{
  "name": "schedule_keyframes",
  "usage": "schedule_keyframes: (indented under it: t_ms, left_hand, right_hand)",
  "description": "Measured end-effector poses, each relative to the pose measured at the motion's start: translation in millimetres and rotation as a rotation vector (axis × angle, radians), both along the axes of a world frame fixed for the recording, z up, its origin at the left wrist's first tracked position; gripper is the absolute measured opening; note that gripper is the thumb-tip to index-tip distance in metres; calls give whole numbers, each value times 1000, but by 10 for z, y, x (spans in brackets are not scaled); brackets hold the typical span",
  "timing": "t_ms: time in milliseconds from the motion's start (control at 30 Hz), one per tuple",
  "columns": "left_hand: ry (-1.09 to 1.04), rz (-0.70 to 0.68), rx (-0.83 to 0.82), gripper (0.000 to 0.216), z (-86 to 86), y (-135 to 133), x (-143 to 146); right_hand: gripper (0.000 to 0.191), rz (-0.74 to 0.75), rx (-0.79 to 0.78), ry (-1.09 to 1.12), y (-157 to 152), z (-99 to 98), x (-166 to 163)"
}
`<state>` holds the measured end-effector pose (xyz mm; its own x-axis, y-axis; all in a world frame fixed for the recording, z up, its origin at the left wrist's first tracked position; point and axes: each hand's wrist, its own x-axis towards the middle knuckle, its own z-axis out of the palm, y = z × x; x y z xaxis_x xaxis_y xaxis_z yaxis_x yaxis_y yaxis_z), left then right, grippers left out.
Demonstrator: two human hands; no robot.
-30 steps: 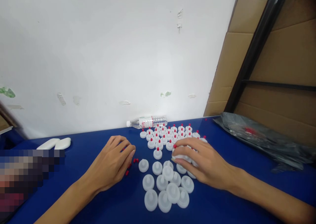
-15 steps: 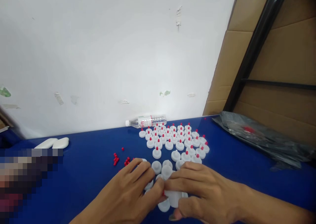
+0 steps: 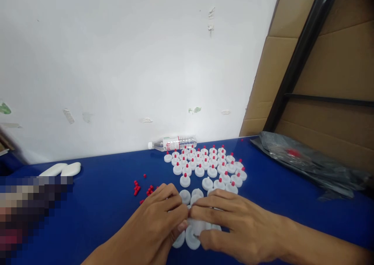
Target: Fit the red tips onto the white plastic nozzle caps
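Observation:
My right hand [image 3: 236, 222] is closed around a translucent white plastic cap [image 3: 198, 227], which is tilted toward the left. The fingertips of my left hand [image 3: 159, 216] are pinched together at the left end of that cap. A small red tip cap is at those fingertips, now almost wholly hidden. Below and around both hands lie several white caps without red tips, such as this white cap [image 3: 193, 239]. Behind them stand many white caps with red tips [image 3: 185, 180], upright in a cluster. Loose red tip caps [image 3: 150, 189] lie left of the cluster, partly behind my left hand.
A clear plastic bottle [image 3: 172, 143] lies on its side against the wall. Two white rounded objects [image 3: 71, 169] rest at the left of the blue table [image 3: 102, 195]. On the right are a dark plastic bag [image 3: 304, 163] and cardboard [image 3: 263, 74] by a black frame.
Both hands have shifted slightly left, and the held white cap has moved with the right hand. My left fingertips have closed in at its end, covering the red bit seen earlier.

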<state>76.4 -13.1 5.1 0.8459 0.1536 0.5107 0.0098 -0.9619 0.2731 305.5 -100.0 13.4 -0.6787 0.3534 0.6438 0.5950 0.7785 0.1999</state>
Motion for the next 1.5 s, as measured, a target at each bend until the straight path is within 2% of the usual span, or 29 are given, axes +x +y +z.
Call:
schedule_keyframes:
  t_ms: [67,167,267,300,400,500,700,867,1033,1300,1500]
  left_hand:
    - [-28,-17,-122,27,-61,-13,6]
    - [-54,46,-360,36,-87,-3,-37]
    - [-83,140,-658,47,27,120,-149]
    - [-139,184,-694,48,86,184,-188]
    - [-399,369,-690,54,231,381,-262]
    - [-488,457,-694,54,228,516,-267]
    - [-421,542,-709,42,6,607,-224]
    - [-414,593,-723,32,-60,638,-206]
    - [-388,636,-707,33,-91,670,-212]
    - [-268,733,-562,35,-149,704,-223]
    - [-192,734,-443,34,-179,712,-191]
  right_hand:
    - [30,-9,12,-22,-14,7,-8]
    - [26,-31,81,-95,-12,14,62]
    - [19,-97,159,-148,70,27,252]
    - [17,-121,167,-144,114,27,323]
    - [19,-193,142,-50,241,1,473]
    - [24,-256,94,12,298,-48,485]
    - [39,-327,-119,-39,279,-121,405]
    - [43,-354,-266,-44,310,-164,404]
    - [41,-340,-315,-19,314,-157,416]
    - [45,-354,-417,-113,315,-185,438]
    - [44,-399,-402,-112,335,-175,448]
